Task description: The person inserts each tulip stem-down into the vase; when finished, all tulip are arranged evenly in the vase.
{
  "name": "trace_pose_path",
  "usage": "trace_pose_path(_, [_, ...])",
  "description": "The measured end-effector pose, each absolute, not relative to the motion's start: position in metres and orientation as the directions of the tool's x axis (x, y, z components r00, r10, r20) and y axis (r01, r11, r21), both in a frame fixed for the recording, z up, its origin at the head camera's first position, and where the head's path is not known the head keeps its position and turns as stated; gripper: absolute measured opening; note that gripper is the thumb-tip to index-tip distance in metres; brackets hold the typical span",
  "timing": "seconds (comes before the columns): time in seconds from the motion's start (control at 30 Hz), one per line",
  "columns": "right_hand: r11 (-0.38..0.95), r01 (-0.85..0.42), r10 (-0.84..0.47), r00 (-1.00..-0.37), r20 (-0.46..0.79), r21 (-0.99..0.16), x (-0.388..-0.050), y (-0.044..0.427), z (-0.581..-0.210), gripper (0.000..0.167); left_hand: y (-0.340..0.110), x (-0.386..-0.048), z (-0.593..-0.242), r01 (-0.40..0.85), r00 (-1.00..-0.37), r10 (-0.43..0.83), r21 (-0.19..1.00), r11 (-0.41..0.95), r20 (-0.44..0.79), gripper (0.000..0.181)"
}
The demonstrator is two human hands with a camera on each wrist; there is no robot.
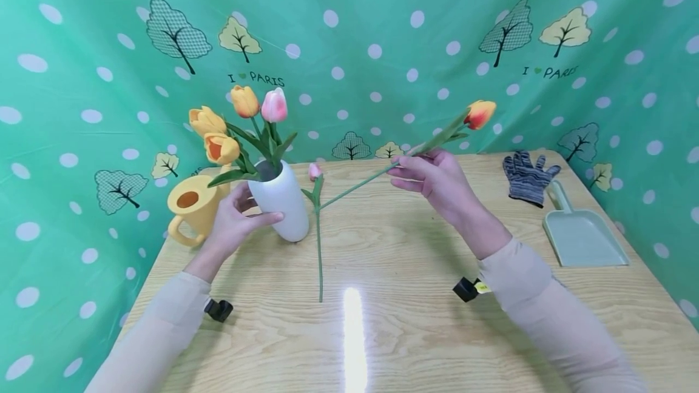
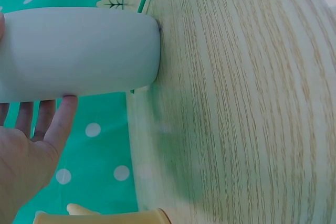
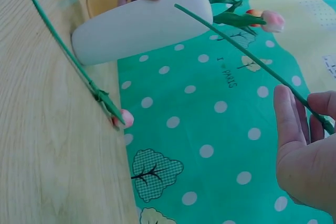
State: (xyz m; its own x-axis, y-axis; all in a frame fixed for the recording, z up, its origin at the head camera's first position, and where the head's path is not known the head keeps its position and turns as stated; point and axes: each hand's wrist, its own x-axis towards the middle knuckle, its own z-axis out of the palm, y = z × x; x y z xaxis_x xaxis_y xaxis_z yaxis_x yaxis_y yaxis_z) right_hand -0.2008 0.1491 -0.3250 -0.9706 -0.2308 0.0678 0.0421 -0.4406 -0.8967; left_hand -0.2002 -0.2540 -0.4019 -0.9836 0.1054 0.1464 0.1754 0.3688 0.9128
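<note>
My left hand (image 1: 237, 217) holds a white vase (image 1: 286, 205), its thumb across the front and its fingers round the side. Several artificial tulips, yellow, orange-yellow and pink, stand in the vase with their green leaves spread over its rim. In the left wrist view the vase (image 2: 79, 51) has its base at the tabletop. My right hand (image 1: 434, 181) pinches the stem of an orange-red tulip (image 1: 480, 114) in the air, bloom up to the right, bare stem end pointing down toward the vase. A pink tulip (image 1: 319, 235) lies on the table just right of the vase.
A yellow watering can (image 1: 196, 205) stands left of the vase, beside my left hand. At the right lie a grey striped glove (image 1: 526, 176) and a pale green dustpan (image 1: 584, 238). A green dotted cloth (image 1: 377, 102) hangs behind the wooden table (image 1: 415, 326).
</note>
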Motion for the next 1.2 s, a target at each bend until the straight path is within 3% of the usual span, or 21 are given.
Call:
trace_pose_path(0.8, [-0.661,-0.084,-0.138,-0.963,0.231,-0.745,-0.206,0.119,-0.298,0.007,-0.254,-0.201,-0.403,0.192,-0.980,0.116,0.915,0.355,0.161,0.074])
trace_pose_path(1.2, [-0.644,-0.103,-0.156,-0.953,0.261,-0.758,-0.207,0.108,-0.294,0.005,-0.256,-0.202,-0.405,0.168,-0.985,0.103,0.907,0.386,0.139,0.075])
